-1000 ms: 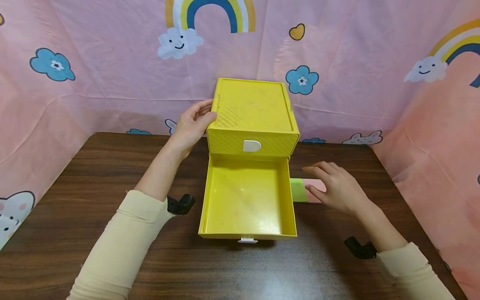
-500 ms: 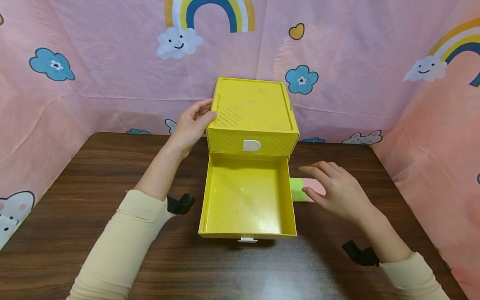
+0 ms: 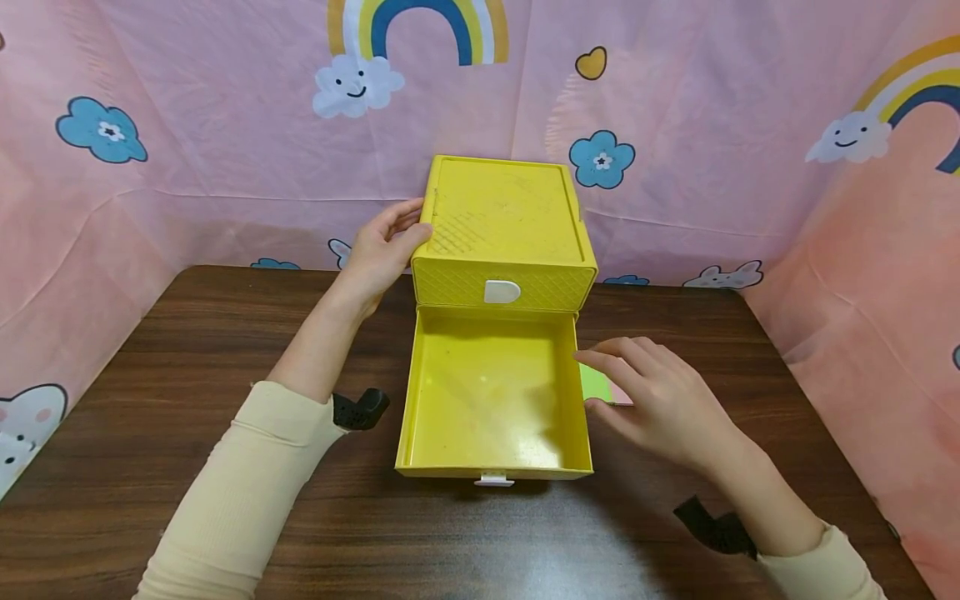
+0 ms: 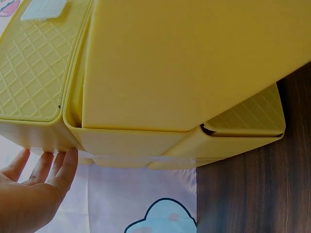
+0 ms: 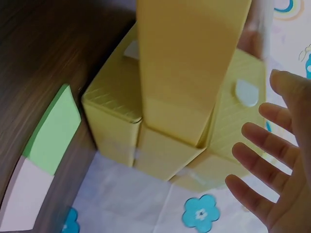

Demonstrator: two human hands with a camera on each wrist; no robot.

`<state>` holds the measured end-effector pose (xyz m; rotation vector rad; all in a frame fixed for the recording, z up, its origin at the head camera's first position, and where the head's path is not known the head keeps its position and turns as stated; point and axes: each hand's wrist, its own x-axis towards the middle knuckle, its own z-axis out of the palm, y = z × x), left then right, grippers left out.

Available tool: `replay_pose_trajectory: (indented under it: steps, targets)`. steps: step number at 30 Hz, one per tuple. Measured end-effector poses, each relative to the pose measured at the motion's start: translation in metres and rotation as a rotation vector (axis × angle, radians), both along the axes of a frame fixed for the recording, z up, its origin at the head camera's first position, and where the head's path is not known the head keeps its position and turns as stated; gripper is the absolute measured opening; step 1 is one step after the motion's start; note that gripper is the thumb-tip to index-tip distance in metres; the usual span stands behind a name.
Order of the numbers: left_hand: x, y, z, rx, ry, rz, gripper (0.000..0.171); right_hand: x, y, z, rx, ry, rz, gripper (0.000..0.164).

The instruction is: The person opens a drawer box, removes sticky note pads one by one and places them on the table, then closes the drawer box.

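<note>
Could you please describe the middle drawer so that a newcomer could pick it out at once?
On the dark wooden table, find the yellow drawer unit with the person's left hand at its side. Just below its top drawer is the middle drawer. Unlike that and the bottom drawer, it is pulled far out, showing its yellow inside.

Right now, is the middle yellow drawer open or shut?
Open: the middle drawer juts out below the shut top drawer, its inside showing.
</note>
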<state>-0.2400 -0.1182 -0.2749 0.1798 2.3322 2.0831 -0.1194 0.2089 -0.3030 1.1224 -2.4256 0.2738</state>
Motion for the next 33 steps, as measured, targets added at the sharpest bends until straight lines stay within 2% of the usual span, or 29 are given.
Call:
replay_pose_trajectory:
  steps: [14,21,33]
  targets:
    - [0.001,-0.001,-0.001,-0.010,0.005,-0.002,0.049,0.022,-0.027,0.006,0.014,0.115,0.145,0.040]
    - [0.000,-0.001,-0.002,-0.006,0.007,0.003,0.049,0.034,-0.036,0.008,0.054,0.125,0.167,0.039]
    - [0.000,0.001,-0.001,-0.005,0.011,0.009,0.048,0.046,-0.056,0.006,0.040,0.253,0.233,0.035]
